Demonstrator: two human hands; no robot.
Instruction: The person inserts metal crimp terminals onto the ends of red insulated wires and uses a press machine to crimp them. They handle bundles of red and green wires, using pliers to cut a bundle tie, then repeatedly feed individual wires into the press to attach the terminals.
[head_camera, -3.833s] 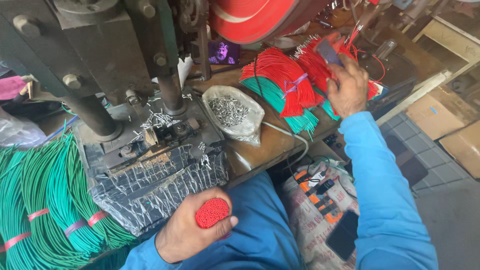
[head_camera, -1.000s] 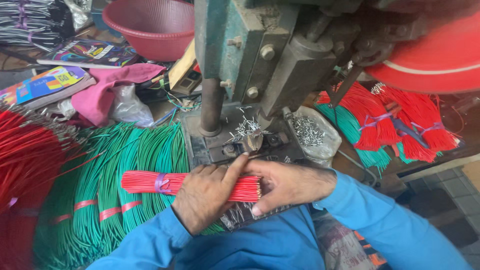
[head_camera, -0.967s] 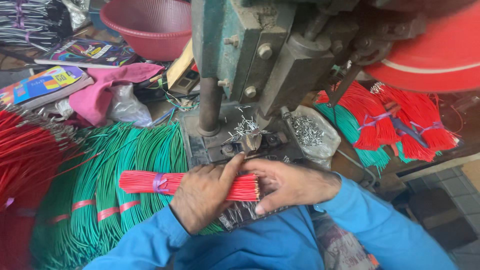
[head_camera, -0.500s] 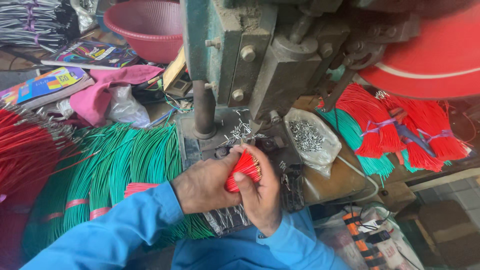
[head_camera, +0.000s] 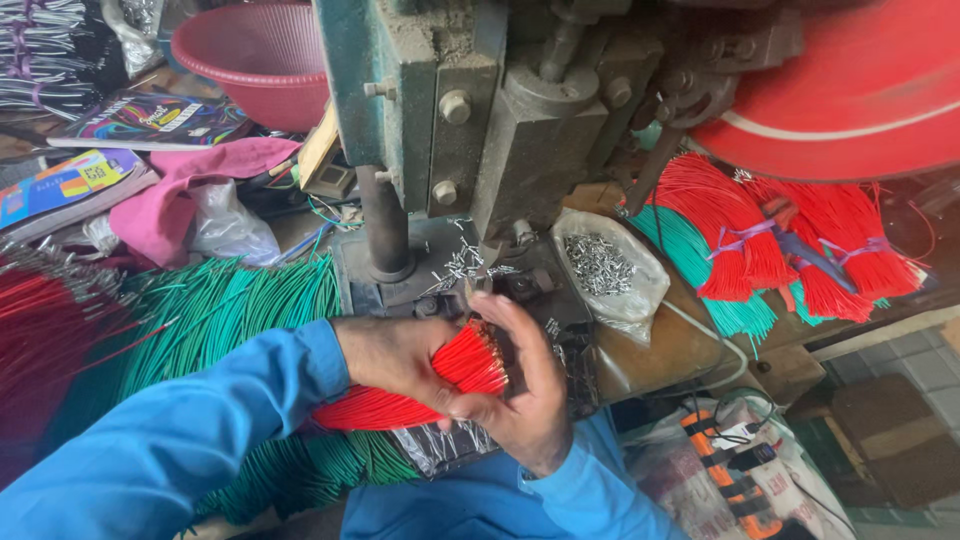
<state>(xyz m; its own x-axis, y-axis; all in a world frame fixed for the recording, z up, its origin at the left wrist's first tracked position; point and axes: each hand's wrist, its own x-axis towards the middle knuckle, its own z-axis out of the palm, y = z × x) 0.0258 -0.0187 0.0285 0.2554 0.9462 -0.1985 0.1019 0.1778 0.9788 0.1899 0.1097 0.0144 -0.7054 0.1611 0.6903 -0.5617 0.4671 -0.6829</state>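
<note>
Both hands grip a bundle of red wires (head_camera: 440, 385) just in front of a grimy green press machine (head_camera: 480, 130). The left hand (head_camera: 395, 355) clasps it from above; the right hand (head_camera: 525, 400) cups its metal-tipped end, fingers upright. Held loosely, strands could splay onto the green wires (head_camera: 240, 310) below.

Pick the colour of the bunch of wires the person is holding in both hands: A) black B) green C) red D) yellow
C: the bundle of wires gripped between the left hand and right hand is bright red, while the green wires lie untouched on the bench beneath.
</note>
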